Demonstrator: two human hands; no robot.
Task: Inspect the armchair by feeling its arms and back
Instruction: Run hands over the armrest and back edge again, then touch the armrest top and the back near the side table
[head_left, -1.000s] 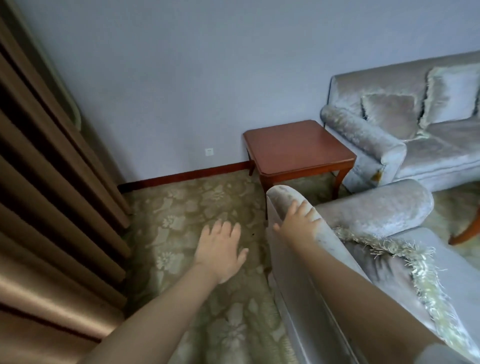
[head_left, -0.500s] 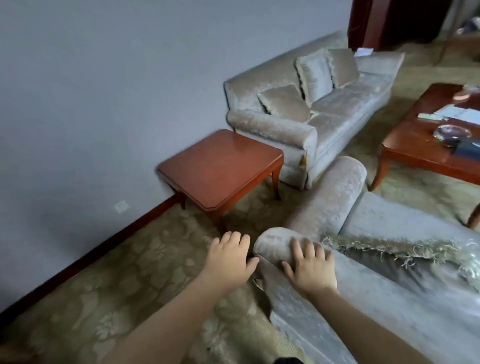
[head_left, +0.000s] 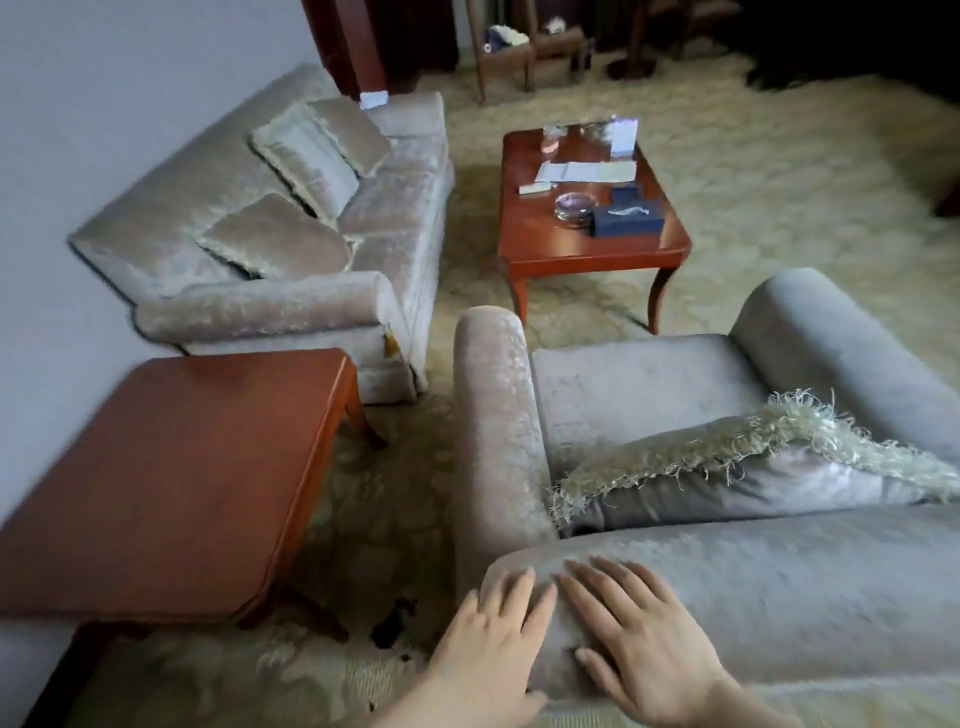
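Your armchair (head_left: 634, 389) fills the lower right of the view, from about 3 o'clock round to 6 o'clock, and you look down over its back (head_left: 805, 582) from behind. Your right hand (head_left: 639, 639) lies flat on top of that back at 6 o'clock, palm down on the pale velvet, fingers straight and spread, grasping nothing. Your left hand (head_left: 493, 639) sits just beside it toward 7 o'clock, laid over the rounded corner of the back with its fingers straight and close together, likewise released and holding nothing. The fingertips of the 2 hands come very near each other; whether they touch cannot be told. From that corner the left-side arm (head_left: 493, 415) runs away from you toward 12 o'clock, and the right-side arm (head_left: 841, 353) lies at 3 o'clock, with the seat between them. A fringed pillow (head_left: 753, 478) leans against the inside of the back, its fringe uppermost. At 9 o'clock a reddish wooden side table (head_left: 171, 478) stands just beside the chair, and a dark stain (head_left: 395, 623) marks the patterned carpet (head_left: 779, 182) between the 2, near your left hand. At 10 o'clock a matching sofa (head_left: 171, 208) stands along the wall (head_left: 78, 78) with 3 cushions (head_left: 275, 239) on it. At 12 o'clock a coffee table (head_left: 582, 249) carries papers (head_left: 587, 171), a glass ashtray (head_left: 574, 205) and a blue box (head_left: 628, 219).
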